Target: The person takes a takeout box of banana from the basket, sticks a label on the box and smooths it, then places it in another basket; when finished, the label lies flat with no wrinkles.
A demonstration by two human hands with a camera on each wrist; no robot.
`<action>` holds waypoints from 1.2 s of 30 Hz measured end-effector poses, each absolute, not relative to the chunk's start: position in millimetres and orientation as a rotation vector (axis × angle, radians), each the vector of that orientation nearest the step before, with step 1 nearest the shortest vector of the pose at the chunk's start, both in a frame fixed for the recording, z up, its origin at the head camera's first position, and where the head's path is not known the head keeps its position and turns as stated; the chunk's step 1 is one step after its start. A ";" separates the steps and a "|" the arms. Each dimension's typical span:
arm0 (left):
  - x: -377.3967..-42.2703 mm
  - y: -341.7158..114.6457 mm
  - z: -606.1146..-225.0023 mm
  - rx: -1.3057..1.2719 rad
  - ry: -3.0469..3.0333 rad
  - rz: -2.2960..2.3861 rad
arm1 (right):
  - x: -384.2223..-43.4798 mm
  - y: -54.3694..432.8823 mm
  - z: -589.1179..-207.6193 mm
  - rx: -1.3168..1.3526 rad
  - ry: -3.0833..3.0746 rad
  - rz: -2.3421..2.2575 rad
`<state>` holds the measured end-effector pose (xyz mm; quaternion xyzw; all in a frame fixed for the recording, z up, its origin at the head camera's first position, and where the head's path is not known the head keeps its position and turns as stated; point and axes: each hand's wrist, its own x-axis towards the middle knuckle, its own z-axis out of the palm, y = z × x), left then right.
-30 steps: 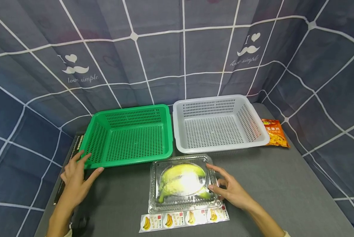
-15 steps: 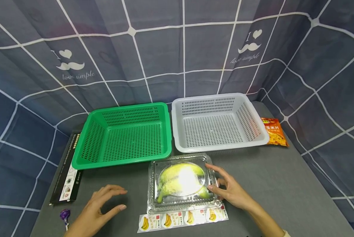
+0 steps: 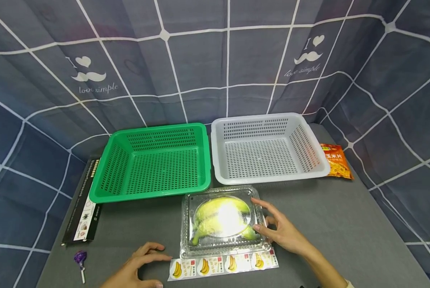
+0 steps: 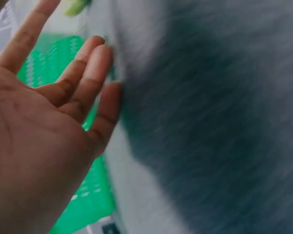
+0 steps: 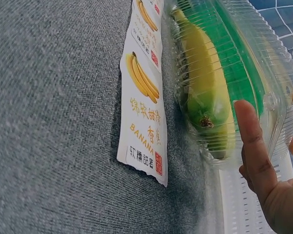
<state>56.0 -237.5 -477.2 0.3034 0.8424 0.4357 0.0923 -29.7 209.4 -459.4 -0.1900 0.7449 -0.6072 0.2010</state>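
Observation:
A clear plastic clamshell box (image 3: 187, 240) with yellow-green bananas (image 5: 205, 68) inside lies in the middle of the table. My right hand (image 3: 281, 230) rests at its right edge, with index finger and thumb spread along the rim. In the right wrist view the thumb lies straight against the box's side. A strip of banana stickers (image 3: 215, 267) lies along the near side of the box. My left hand (image 3: 135, 268) is at the strip's left end, thumb and fingers apart and one fingertip right at its edge. The left wrist view shows its fingers loosely extended.
Behind the box stand a green basket (image 3: 150, 197) and a white basket (image 3: 272, 179). An orange snack bag (image 3: 337, 162) lies beyond the white basket's right side. On the left are a long black box (image 3: 79, 216) and a purple-wrapped lollipop (image 3: 80, 258).
My left hand has left the green basket's near-left corner and come toward me and rightward to the sticker strip. My right hand stays at the clamshell box.

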 end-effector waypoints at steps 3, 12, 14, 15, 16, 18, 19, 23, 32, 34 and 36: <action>56.8 -231.5 -480.6 0.911 2.480 1.269 | -29.6 209.5 -459.9 -0.521 2.079 -1.702; 55.2 -218.6 -480.1 0.827 2.264 1.273 | -31.4 210.9 -460.7 -0.524 2.067 -1.717; 54.9 -217.2 -481.3 0.808 2.259 1.272 | -31.2 211.2 -460.5 -0.532 2.063 -1.719; 54.9 -216.6 -482.0 0.814 2.268 1.272 | -31.1 211.3 -460.5 -0.530 2.065 -1.717; 55.0 -216.2 -482.9 0.819 2.280 1.272 | -31.1 211.1 -460.2 -0.520 2.063 -1.714; 55.1 -215.8 -484.5 0.842 2.307 1.271 | -31.0 210.9 -460.0 -0.500 2.065 -1.702; 55.1 -215.7 -485.1 0.851 2.319 1.265 | -30.9 210.7 -459.7 -0.490 2.065 -1.695; 55.3 -214.8 -486.1 0.887 2.355 1.226 | -30.8 210.4 -459.0 -0.485 2.052 -1.695; 55.8 -213.6 -484.8 0.865 2.375 1.195 | -30.2 209.7 -458.2 -0.501 2.053 -1.707; 55.9 -213.3 -484.9 0.857 2.371 1.187 | -29.9 209.6 -458.5 -0.495 2.055 -1.706; 55.7 -212.8 -484.9 0.860 2.374 1.177 | -29.5 209.6 -458.9 -0.493 2.058 -1.705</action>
